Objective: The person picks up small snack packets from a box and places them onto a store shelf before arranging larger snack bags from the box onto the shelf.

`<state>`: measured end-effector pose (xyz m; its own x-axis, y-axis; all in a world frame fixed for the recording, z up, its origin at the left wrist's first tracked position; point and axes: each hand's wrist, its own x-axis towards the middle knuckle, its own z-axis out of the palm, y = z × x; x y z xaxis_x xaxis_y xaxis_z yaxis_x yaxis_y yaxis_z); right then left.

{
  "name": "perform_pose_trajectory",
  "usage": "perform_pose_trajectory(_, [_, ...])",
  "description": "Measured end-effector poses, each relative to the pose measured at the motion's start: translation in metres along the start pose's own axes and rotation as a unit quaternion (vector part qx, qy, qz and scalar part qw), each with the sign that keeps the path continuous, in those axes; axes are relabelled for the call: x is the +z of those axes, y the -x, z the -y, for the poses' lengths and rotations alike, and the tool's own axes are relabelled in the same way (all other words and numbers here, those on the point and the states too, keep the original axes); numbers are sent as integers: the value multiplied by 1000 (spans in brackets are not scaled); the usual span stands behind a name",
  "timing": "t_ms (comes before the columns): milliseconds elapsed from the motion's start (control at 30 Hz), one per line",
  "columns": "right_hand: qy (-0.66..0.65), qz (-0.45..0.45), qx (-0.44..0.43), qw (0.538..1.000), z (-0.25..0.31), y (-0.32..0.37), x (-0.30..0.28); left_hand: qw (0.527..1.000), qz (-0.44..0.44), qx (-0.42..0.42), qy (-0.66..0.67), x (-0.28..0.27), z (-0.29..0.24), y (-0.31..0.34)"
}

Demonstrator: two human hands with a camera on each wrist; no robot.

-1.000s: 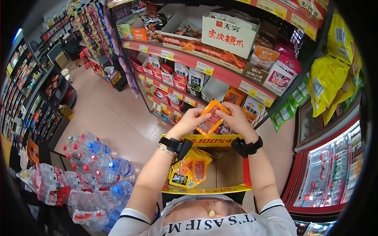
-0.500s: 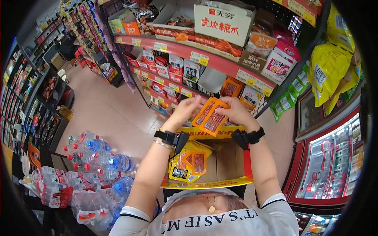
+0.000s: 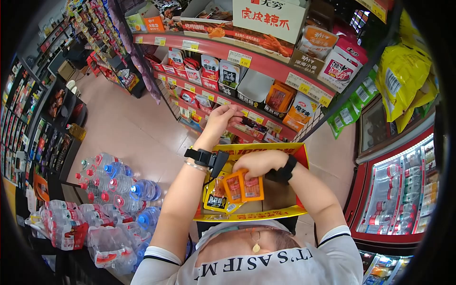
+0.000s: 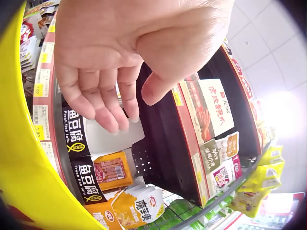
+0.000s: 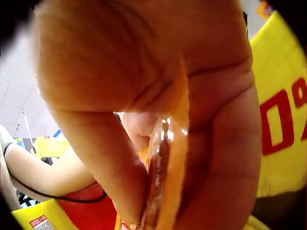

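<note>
My right hand (image 3: 262, 163) reaches down into a yellow and red cardboard box (image 3: 298, 161). It pinches orange snack packets (image 3: 252, 188) with clear windows, two of them showing side by side in the head view. They overlap a yellow snack bag (image 3: 216, 202) lying at the box's left. In the right wrist view the thumb and fingers grip an orange packet (image 5: 175, 187) seen edge-on. My left hand (image 3: 222, 121) is raised before the shelf with fingers loosely bent and nothing held; the left wrist view shows its palm (image 4: 105, 43) facing fish tofu cartons (image 4: 85, 179).
A snack shelf (image 3: 209, 52) stands ahead, with orange packets (image 3: 279, 98) in a carton on it. Bundled water bottles (image 3: 118, 190) crowd the floor at left. Yellow bags (image 3: 403, 80) hang at right, above a lit drinks fridge (image 3: 394, 194).
Both hands were together at the orange packets; the left has let go and lifted toward the shelf. The right has brought the packets down into the box.
</note>
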<state>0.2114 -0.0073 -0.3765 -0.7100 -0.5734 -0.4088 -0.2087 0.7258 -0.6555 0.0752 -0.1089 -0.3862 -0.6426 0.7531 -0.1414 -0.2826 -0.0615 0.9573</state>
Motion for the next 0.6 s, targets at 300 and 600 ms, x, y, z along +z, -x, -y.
perform_pose_trajectory(300, [12,-56,23,998,-5,-6,5,1000,-2,-4,-22,2,3,0])
perform_pose_trajectory(600, [73,-313,126,939,9,41,-34,991,111,-32,-63,8,11,1])
